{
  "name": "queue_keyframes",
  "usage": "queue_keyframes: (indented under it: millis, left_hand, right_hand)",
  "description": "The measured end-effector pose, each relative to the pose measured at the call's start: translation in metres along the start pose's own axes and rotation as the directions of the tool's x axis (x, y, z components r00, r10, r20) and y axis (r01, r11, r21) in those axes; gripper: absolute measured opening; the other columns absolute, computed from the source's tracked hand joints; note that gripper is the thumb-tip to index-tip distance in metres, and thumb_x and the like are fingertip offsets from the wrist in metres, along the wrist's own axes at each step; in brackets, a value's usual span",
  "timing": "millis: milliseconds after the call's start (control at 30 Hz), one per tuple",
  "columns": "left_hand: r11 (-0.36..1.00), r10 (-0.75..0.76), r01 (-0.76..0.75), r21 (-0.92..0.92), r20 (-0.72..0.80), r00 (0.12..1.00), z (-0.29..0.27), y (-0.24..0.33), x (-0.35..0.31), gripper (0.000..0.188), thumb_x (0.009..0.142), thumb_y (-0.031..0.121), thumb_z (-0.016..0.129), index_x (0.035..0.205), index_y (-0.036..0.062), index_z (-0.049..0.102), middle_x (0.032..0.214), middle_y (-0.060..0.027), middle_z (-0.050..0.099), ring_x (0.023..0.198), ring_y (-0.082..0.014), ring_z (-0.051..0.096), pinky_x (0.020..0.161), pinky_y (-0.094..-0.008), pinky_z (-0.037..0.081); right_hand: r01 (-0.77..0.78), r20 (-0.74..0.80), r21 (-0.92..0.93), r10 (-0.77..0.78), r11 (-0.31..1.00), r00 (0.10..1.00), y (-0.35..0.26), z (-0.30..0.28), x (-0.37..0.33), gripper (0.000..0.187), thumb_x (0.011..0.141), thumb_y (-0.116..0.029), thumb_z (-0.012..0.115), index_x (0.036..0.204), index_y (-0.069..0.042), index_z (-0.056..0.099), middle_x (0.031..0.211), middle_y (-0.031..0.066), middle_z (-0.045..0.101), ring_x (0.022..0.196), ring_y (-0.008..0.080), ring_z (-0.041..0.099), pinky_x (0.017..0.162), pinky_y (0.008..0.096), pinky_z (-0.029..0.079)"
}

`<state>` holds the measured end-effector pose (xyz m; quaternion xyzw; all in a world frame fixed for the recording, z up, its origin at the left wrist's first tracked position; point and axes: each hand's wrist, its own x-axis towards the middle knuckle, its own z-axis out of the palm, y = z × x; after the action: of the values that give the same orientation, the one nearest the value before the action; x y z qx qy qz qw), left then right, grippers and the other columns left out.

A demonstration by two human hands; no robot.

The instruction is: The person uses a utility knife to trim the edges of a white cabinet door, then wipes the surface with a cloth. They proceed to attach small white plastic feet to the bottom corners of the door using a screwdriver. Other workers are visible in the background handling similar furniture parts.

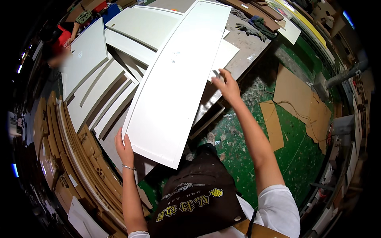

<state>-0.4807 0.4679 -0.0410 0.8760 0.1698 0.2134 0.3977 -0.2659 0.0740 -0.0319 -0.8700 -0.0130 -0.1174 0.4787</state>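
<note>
A long white panel (176, 75) with a raised rim lies slanting across the table in front of me, its near end jutting toward my apron. At its near left corner, my left hand (124, 148) grips the edge, the thumb on the near side and the other fingers along the left side. My right hand (228, 87) is beside the panel's right edge, fingers bent. Between its thumb and fingers sits a small, thin grey blade-like piece (216, 73); its exact kind is too small to make out.
More white panels (145, 23) are piled at left on the grey table (242, 59). Work gloves (254, 29) lie at its far right. A person in red (63, 37) stands far left. Cardboard stacks (75, 158) line the left; flattened cardboard (295, 95) covers part of the green floor.
</note>
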Motion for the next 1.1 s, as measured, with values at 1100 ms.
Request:
queue_keyframes:
  millis: [1100]
  left_hand:
    - [1.000,-0.013,0.013,0.014,-0.024,1.000,-0.001,0.005,-0.002,0.036,0.096,0.008,0.050,0.131,-0.0007,0.053,0.115,-0.0128,0.056,0.105,-0.0219,0.054,0.092,-0.0326,0.042]
  right_hand:
    - [0.442,0.146,-0.169,-0.421,0.881,0.895,-0.029,0.012,-0.028,0.024,0.080,-0.005,0.060,0.098,-0.017,0.069,0.084,0.0063,0.063,0.078,0.0271,0.059,0.065,0.0378,0.048]
